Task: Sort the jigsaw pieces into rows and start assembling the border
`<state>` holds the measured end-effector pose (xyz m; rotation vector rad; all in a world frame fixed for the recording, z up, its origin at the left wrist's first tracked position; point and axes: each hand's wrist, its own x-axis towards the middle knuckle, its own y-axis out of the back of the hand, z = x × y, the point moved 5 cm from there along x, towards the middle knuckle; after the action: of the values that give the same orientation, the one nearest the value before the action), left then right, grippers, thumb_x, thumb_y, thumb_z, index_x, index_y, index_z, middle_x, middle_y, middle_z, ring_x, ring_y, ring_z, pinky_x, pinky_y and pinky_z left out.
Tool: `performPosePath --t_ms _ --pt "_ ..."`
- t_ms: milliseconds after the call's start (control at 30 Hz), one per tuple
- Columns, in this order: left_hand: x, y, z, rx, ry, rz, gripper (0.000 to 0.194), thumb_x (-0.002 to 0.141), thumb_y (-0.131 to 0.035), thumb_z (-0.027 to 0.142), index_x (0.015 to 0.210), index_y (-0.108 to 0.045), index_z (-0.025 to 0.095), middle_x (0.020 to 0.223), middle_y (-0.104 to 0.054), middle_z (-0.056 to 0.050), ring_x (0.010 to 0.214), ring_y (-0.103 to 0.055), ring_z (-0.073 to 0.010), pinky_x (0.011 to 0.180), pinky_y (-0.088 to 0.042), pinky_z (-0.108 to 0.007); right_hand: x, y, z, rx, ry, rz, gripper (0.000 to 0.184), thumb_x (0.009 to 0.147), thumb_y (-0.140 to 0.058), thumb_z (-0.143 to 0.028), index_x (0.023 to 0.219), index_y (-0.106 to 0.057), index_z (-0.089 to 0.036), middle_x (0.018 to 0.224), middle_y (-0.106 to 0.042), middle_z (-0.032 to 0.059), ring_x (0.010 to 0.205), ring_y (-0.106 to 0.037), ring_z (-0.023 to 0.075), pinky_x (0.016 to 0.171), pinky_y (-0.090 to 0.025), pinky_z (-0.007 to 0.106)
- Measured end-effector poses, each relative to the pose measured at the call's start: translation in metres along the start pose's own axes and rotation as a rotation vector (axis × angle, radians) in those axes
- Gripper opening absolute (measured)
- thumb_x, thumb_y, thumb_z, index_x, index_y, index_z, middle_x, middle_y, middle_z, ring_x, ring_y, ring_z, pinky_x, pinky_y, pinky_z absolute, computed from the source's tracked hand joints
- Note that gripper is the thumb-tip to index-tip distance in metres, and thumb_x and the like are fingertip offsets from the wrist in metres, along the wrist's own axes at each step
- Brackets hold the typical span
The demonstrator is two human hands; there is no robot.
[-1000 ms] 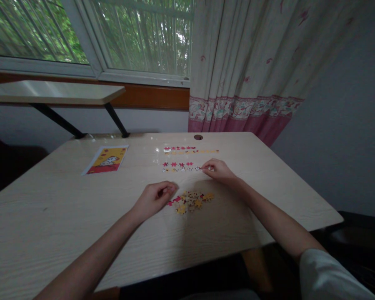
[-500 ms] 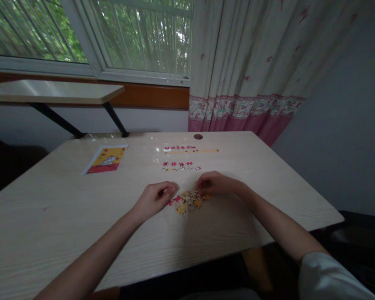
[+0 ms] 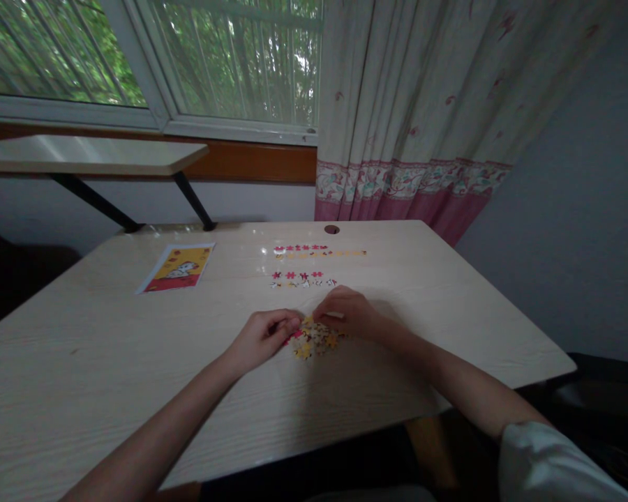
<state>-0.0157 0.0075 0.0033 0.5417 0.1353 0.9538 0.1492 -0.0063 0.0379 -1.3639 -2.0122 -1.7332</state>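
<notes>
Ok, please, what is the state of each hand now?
Left hand: curled at the puzzle pile's left edge; holding or not, unclear.
Right hand: bent over the pile; holding or not, unclear.

Floral curtain (image 3: 408,104) and desk (image 3: 235,279) suggest a home.

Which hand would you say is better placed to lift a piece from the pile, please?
Likely the right hand: its fingers are over the pile, nearer the front puzzle row; the left hand sits at the pile's left edge.

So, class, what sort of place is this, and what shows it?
Probably an indoor study corner, perhaps at home: a desk with a raised shelf, a window and a flowered curtain.
</notes>
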Motion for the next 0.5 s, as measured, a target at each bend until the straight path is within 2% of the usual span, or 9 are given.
performPosePath --t_ms 100,200,300,400,500 --pt "0.001 -0.001 -0.002 -0.110 0.038 -0.003 0.030 0.082 -0.051 0.038 0.084 -0.065 0.012 0.061 -0.057 -0.001 0.054 -0.044 -0.0106 0.049 -0.034 -0.021 0.000 -0.002 -0.014 -0.160 0.173 0.024 0.019 0.088 -0.049 -0.027 0.083 -0.065 -0.017 0.077 -0.069 0.0016 0.071 -0.059 0.0097 0.073 -0.043 0.024" --pt "0.002 -0.001 -0.005 -0.214 0.088 0.029 0.031 0.080 -0.052 0.040 0.079 -0.064 0.012 0.055 -0.051 0.001 0.049 -0.038 -0.0086 0.045 -0.028 -0.020 0.000 0.002 -0.022 -0.279 0.248 0.010 0.020 0.091 -0.045 -0.024 0.088 -0.064 -0.017 0.084 -0.070 0.0020 0.075 -0.059 0.0095 0.073 -0.041 0.025" --pt "0.003 0.000 -0.007 -0.249 0.124 0.043 0.031 0.078 -0.054 0.041 0.074 -0.062 0.011 0.051 -0.044 0.003 0.046 -0.031 -0.0072 0.043 -0.024 -0.019 -0.001 0.006 -0.026 -0.361 0.277 -0.010 0.021 0.092 -0.043 -0.022 0.092 -0.064 -0.018 0.088 -0.070 0.0016 0.075 -0.058 0.0095 0.073 -0.040 0.026" --pt "0.003 0.000 -0.007 -0.236 0.126 0.034 0.029 0.075 -0.057 0.040 0.071 -0.060 0.011 0.051 -0.044 0.003 0.046 -0.032 -0.0071 0.044 -0.025 -0.019 -0.002 0.005 -0.026 -0.379 0.286 -0.025 0.019 0.091 -0.044 -0.020 0.094 -0.063 -0.018 0.090 -0.070 0.0019 0.077 -0.058 0.0092 0.074 -0.039 0.026" --pt "0.003 0.001 -0.007 -0.232 0.127 0.056 0.027 0.074 -0.058 0.038 0.070 -0.059 0.012 0.052 -0.046 0.003 0.047 -0.034 -0.0071 0.045 -0.026 -0.020 -0.001 0.002 -0.021 -0.348 0.227 0.015 0.016 0.090 -0.048 -0.024 0.090 -0.063 -0.018 0.085 -0.070 0.0026 0.075 -0.059 0.0096 0.073 -0.039 0.026"
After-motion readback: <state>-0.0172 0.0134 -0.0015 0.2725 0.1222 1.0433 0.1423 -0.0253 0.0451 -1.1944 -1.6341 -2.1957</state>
